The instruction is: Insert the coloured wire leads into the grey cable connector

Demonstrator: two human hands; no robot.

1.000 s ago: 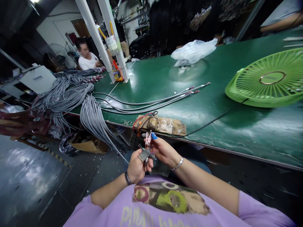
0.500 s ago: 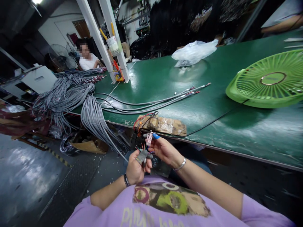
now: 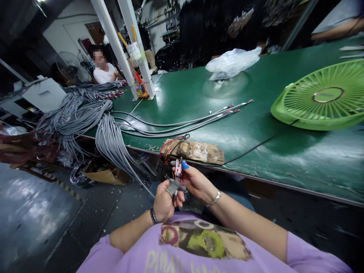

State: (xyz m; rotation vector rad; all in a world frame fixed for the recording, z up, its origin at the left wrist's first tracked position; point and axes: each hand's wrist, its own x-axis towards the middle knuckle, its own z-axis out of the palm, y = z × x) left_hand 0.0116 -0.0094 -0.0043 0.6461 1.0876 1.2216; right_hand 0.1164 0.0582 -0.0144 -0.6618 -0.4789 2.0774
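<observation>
My left hand (image 3: pixel 165 201), with grey covers on some fingers, is closed around the end of a grey cable (image 3: pixel 148 191). Thin coloured wires (image 3: pixel 173 176) fan out from that grip towards my right hand. Between the fingers of my right hand (image 3: pixel 196 184), whose thumb wears a blue cover, is a small pinkish-white piece (image 3: pixel 178 168); its exact kind is unclear. The piece is just above the wire tips, and whether they touch it I cannot tell. Both hands are in front of the table's near edge, close together.
A worn wooden block (image 3: pixel 203 151) with red and black leads lies at the edge of the green table (image 3: pixel 182 91). Grey cable bundles (image 3: pixel 109 136) hang over it at left. A green fan (image 3: pixel 321 94), a plastic bag (image 3: pixel 233 63) and a seated person (image 3: pixel 104 72) are farther off.
My hands have drawn slightly closer together, bringing the wire tips nearer the pinkish-white piece. Both hands keep their grips. The view has shifted slightly.
</observation>
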